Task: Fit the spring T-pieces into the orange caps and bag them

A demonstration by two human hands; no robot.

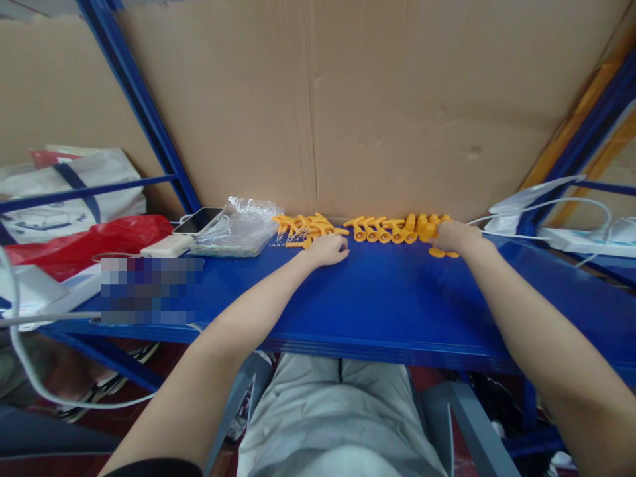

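Observation:
On the blue table, my left hand [326, 250] rests with curled fingers against a loose pile of yellow plastic pieces [318, 224], some with a threaded stem. Small metal springs [279, 240] lie among and beside that pile. To the right stands a row of yellow funnel-shaped parts [384, 234] with round open ends facing me. My right hand [458, 236] is closed at the right end of this row; its fingertips are hidden, so what it grips cannot be made out. Flat yellow round pieces [437, 252] lie just below it.
Left of the pile are a clear plastic bag [243, 228], a phone [199, 221], a white power bank [167, 246] and a red bag [94, 240]. A cardboard wall [387, 112] closes off the back. White cables [596, 200] hang at the right. Another person's feet show at lower left.

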